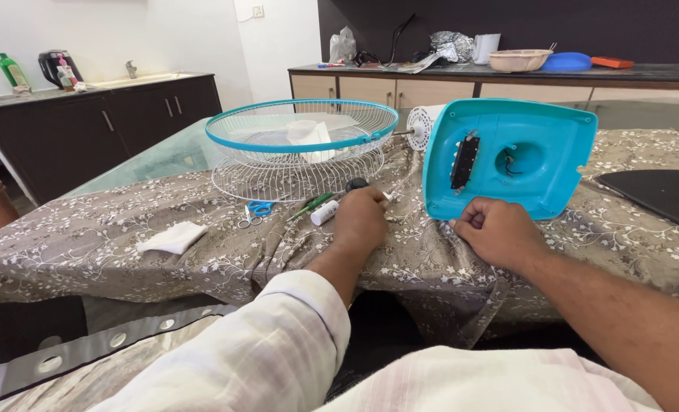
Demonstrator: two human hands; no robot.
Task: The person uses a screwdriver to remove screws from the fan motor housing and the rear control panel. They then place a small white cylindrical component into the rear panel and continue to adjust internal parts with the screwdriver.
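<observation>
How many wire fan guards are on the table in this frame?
2. A teal-rimmed wire fan guard lies on top; a white wire fan guard sits directly beneath it, on the floral tablecloth left of the teal plastic fan base. No others show.

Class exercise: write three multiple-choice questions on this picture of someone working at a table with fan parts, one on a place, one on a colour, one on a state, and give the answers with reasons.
1. Where do the scissors lie?
A. in front of the wire fan guard
B. on the counter by the sink
C. under the fan base

2. What colour is the fan base?
A. red
B. turquoise
C. black

3. How does the fan base stand?
A. flat on the cloth
B. tipped up on its edge, underside showing
C. hanging from the ceiling

Answers:
1 A: they rest on the flowered cloth just before the guard.
2 B: its plastic shell is turquoise, like the guard's rim.
3 B: the right hand rests at its lower edge, and its hollow underside faces the camera; the left hand rests by the screwdriver.
</observation>
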